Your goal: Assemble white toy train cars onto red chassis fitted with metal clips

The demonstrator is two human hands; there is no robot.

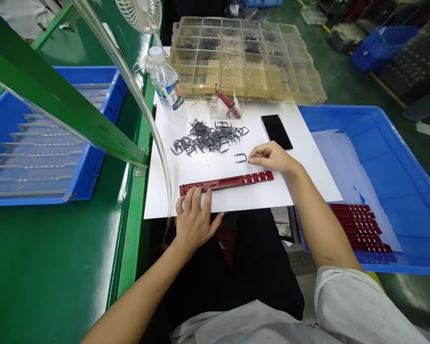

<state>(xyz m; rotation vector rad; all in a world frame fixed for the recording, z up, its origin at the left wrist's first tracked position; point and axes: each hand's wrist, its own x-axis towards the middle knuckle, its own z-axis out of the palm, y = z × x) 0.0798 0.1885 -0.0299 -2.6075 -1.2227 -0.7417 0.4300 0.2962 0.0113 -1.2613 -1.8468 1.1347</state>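
My left hand [195,222] rests on the left end of a long red plastic bar [226,183], its fingers over the bar's edge. The bar lies flat on a white sheet [165,196], with a row of slots at its right end. My right hand [270,157] lies on the sheet above the bar, fingers together and nothing visible in them. Its fingertips nearly touch a single dark U-shaped metal clip [240,158]. Beyond that clip sits a tangled pile of similar clips [208,136].
A black phone [276,132] and a clear holder with red-handled pliers [226,106] stand on the sheet. Behind are a compartment tray of small parts [243,57] and a water bottle [166,81]. Blue trays stand on both sides, the right holding stacked red bars [360,227].
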